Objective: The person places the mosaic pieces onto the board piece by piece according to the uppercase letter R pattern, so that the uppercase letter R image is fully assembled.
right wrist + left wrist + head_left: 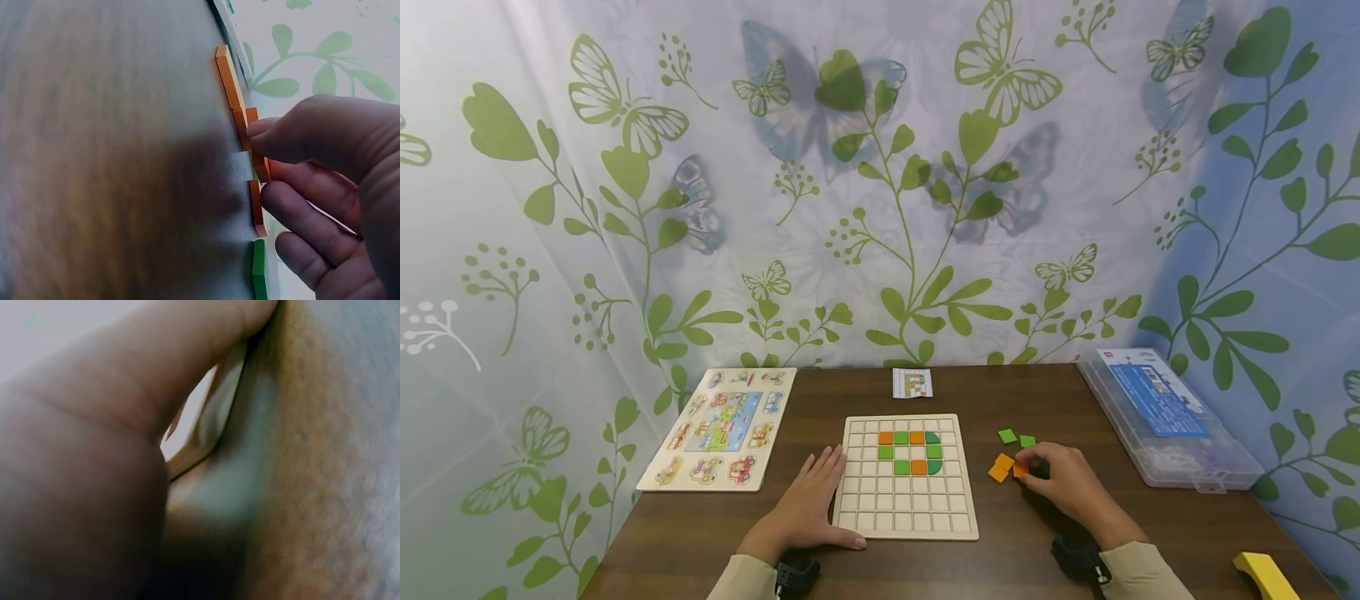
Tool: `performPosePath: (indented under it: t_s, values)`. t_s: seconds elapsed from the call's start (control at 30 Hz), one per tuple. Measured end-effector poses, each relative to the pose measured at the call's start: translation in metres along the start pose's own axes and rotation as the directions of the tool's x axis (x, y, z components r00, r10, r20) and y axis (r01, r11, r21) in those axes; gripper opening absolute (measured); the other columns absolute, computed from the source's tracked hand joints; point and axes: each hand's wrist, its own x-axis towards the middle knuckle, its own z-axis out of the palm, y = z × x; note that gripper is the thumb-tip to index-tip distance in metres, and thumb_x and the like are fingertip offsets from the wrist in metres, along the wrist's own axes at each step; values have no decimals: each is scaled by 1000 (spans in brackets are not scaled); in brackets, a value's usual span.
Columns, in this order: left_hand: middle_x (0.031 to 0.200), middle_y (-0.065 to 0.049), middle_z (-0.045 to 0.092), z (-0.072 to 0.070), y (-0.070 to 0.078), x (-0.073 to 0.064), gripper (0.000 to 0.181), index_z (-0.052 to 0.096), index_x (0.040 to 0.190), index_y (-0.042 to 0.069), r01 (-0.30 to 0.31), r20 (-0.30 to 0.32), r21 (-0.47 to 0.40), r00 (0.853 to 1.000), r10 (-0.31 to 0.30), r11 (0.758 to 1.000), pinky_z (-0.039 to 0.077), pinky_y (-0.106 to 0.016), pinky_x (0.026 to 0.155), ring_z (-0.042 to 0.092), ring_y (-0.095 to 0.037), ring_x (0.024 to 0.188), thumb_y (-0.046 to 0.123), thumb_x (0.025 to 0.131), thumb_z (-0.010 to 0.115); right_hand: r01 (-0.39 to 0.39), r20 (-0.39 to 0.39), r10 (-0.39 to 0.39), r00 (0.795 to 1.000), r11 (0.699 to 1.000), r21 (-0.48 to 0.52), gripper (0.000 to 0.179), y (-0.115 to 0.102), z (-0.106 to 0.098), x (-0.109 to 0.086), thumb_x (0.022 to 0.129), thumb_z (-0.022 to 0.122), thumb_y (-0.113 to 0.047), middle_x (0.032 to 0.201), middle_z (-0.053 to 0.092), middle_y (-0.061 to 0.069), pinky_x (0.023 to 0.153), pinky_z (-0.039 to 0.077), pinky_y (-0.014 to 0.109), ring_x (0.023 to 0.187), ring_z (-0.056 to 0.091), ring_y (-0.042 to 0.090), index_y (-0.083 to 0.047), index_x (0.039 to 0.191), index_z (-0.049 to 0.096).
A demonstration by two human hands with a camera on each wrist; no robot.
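Room runs between board [904,504] and orange tiles [1004,461]; plastic case [1171,421] blocks far right.

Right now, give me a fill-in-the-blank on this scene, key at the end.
1. The right hand pinches one ____ tile.
2. The grid board holds orange and ____ tiles.
3. The hand at the grid board is the person's ____ one.
4. In the head view, the plastic case lies to the grid board's ____.

Missing: orange; green; left; right.

- Leaf-and-butterfly curtain [865,242], 12 o'clock in the head view
- Vehicle puzzle board [718,429], 8 o'clock
- Clear plastic, blue-labelled case [1167,421], nearly 4 o'clock
- Yellow object [1266,575], farther toward 4 o'clock, cropped, its kind hard to tell
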Motion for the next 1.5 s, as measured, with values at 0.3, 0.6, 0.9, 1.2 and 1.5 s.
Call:
performPosePath:
  t_s: [0.3, 0.6, 0.9, 1.2, 1.5]
  values:
    - [172, -20, 15, 0, -1, 1, 142, 21, 166, -2, 2, 5, 4, 1000, -2, 1000, 9, -56, 125, 11, -36, 158, 93, 72, 66, -5, -1, 5, 1000, 1000, -4, 24, 0, -1, 0, 83, 90, -4, 99, 73, -6, 81, 60, 44, 88, 69, 17, -11, 104, 80]
    - [171, -23, 16, -2, 1, 0, 140, 22, 165, -5, -10, -1, -8, 1000, 10, 1000, 11, -59, 124, 13, -38, 158, 90, 73, 68, 27, -33, -27, 999, 999, 21, 24, -3, 1, 2, 82, 91, -3, 99, 74, -5, 81, 60, 47, 88, 70, 17, -10, 103, 81]
    - [171, -24, 17, -3, 1, 0, 139, 23, 165, -6, -15, -4, -10, 1000, 15, 1000, 12, -60, 124, 14, -40, 157, 89, 74, 69, 16, -2, -15, 1000, 999, 29, 24, -7, 8, 10, 83, 90, -2, 100, 74, -2, 82, 60, 46, 87, 70, 18, -8, 103, 80]
    - [171, -23, 17, -2, 1, -1, 140, 23, 164, -7, -11, -7, -10, 1000, 11, 1000, 12, -61, 123, 14, -40, 157, 89, 73, 70, 29, 17, -31, 999, 996, 84, 22, -28, 29, 26, 85, 89, -4, 97, 72, -5, 76, 60, 38, 85, 68, 15, -10, 103, 79]
    - [171, -23, 17, -1, 1, -1, 140, 22, 165, -6, -12, -2, -11, 1000, 12, 1000, 11, -59, 124, 13, -39, 158, 90, 73, 69, 63, 86, -78, 993, 983, 170, 22, -62, 55, 47, 89, 86, -7, 103, 71, -4, 81, 59, 41, 91, 67, 15, -9, 109, 78]
